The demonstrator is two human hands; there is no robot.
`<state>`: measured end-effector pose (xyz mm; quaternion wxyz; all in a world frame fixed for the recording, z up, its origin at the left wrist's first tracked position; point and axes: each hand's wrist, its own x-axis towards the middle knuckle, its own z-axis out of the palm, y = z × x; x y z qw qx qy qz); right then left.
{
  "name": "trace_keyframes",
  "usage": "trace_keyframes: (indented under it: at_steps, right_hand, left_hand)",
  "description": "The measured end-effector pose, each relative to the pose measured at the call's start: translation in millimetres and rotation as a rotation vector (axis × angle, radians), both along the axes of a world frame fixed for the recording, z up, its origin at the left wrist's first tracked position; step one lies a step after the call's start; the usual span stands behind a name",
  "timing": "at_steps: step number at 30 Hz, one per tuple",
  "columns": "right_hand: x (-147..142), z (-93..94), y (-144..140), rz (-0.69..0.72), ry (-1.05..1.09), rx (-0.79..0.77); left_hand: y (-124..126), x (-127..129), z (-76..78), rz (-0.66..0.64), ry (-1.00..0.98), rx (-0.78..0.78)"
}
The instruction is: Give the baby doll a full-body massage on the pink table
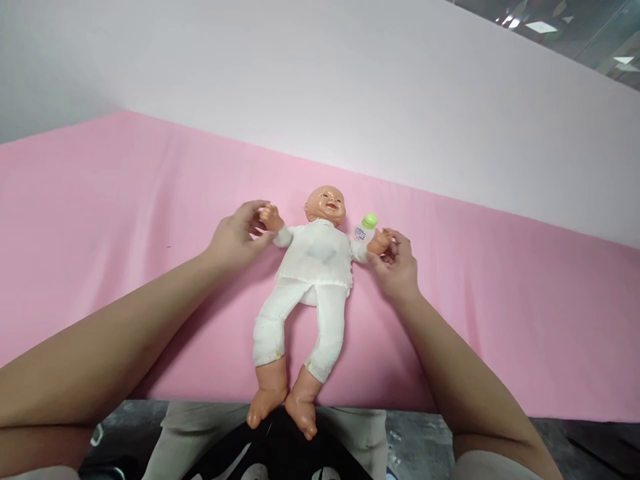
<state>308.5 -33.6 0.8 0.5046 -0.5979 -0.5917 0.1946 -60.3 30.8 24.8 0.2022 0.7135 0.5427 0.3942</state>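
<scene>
A baby doll (315,257) in a white cloth top and trousers lies on its back, its head away from me and its bare feet at the near table edge. My left hand (241,233) is closed around the doll's hand on the left, thumb below and fingers above. On the other side, my right hand (400,270) grips the doll's other hand between thumb and fingers. Both doll arms are spread outward. A small bottle (367,228) with a green cap and a printed label is just behind the doll's arm on the right, partly hidden by it.
Pink cloth (150,267) covers the table under the doll. A pale wall (300,80) rises behind the far edge. My lap, with dark and light clothing, is right below the near edge, close to the doll's feet.
</scene>
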Motion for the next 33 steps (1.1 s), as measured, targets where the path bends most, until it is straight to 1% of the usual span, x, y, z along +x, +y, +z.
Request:
trace_keyframes:
  at_steps: [2, 4, 6, 9, 12, 14, 15, 18, 20, 22, 23, 25, 27, 29, 30, 32, 33]
  right_hand:
    - [-16, 4.0, -10, 0.105, -0.229, 0.095]
    - [-28, 5.3, -16, 0.247, -0.438, 0.169]
    - [-34, 4.1, -17, 0.343, -0.559, 0.209]
    - [-37, 0.4, -14, 0.380, -0.605, 0.229]
    - [-35, -2.1, -10, 0.387, -0.579, 0.211]
    - [-30, -2.6, -8, 0.322, -0.498, 0.176]
    - [-27, -2.6, -6, 0.265, -0.427, 0.145]
    - [-11, -2.8, 2, 0.089, -0.129, 0.073]
    - [5, -4.4, 10, 0.025, 0.052, 0.069]
    - [22, -7.9, 21, -0.021, 0.181, 0.031]
    - [31, -10.3, 26, -0.058, 0.246, -0.020]
    - [47, -15.3, 36, -0.160, 0.334, -0.142]
    - [60, -19.6, 42, -0.219, 0.306, -0.246]
    - [68, -22.6, 45, -0.234, 0.188, -0.309]
    - [71, -23.5, 45, -0.238, 0.120, -0.319]
    - [75, -24.7, 44, -0.253, 0.009, -0.305]
    - [77, -25.0, 43, -0.260, -0.023, -0.294]
  left_hand:
    - [-11, 11, 0.5, -0.123, 0.129, 0.076]
    - [-17, 19, -3.2, -0.262, 0.235, 0.161]
    - [-16, 22, -8.8, -0.361, 0.313, 0.221]
    - [-12, 24, -15.8, -0.401, 0.389, 0.264]
    - [-11, 25, -17.0, -0.404, 0.383, 0.283]
    - [-11, 25, -14.1, -0.366, 0.312, 0.255]
    - [-11, 24, -11.8, -0.322, 0.260, 0.217]
    - [-7, 15, -4.8, -0.095, 0.069, 0.043]
    - [3, 3, -3.5, 0.049, -0.073, -0.046]
    - [18, -11, -6.7, 0.141, -0.220, -0.079]
    - [26, -19, -9.6, 0.180, -0.281, -0.112]
    - [42, -33, -16.6, 0.273, -0.342, -0.196]
    - [54, -43, -22.5, 0.294, -0.280, -0.251]
    - [59, -48, -24.8, 0.287, -0.139, -0.285]
    - [59, -48, -24.4, 0.278, -0.058, -0.276]
    - [53, -42, -21.4, 0.233, 0.099, -0.173]
    - [48, -37, -19.6, 0.179, 0.171, -0.095]
